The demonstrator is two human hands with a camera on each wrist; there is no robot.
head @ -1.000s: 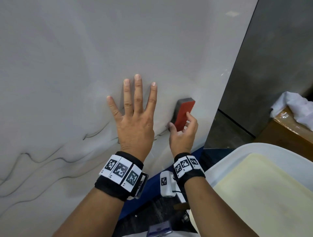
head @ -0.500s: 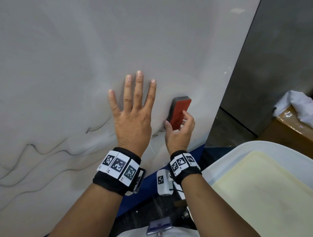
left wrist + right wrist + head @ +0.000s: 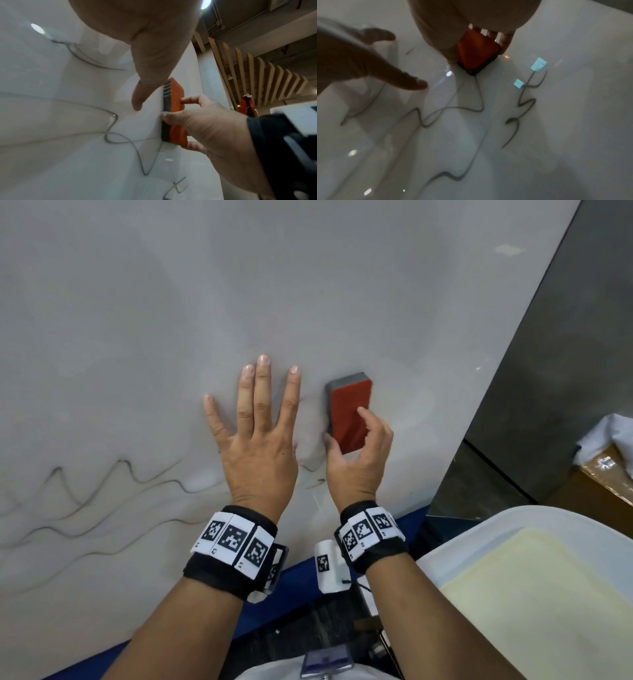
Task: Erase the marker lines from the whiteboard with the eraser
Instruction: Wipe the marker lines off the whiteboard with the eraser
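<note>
My left hand [image 3: 255, 436] lies flat with spread fingers on the whiteboard [image 3: 171, 302]. Just to its right, my right hand [image 3: 359, 453] grips a red eraser [image 3: 349, 416] with a grey felt pad and holds it against the board. The left wrist view shows the eraser [image 3: 174, 108] pinched between thumb and fingers, felt side on the board. In the right wrist view the eraser [image 3: 476, 56] sits under my palm. Wavy black marker lines [image 3: 96, 508] run across the board's lower left, and short remnants [image 3: 313, 481] show between my hands.
The board's right edge meets a dark grey panel [image 3: 548, 405]. A white tray with a cream sheet [image 3: 548, 594] lies at the lower right. A brown box with white cloth [image 3: 609, 460] stands at the far right. A blue strip [image 3: 301, 577] runs below the board.
My right hand has slid the eraser slightly left and down, closer to my left hand. The left hand has stayed pressed flat on the board.
</note>
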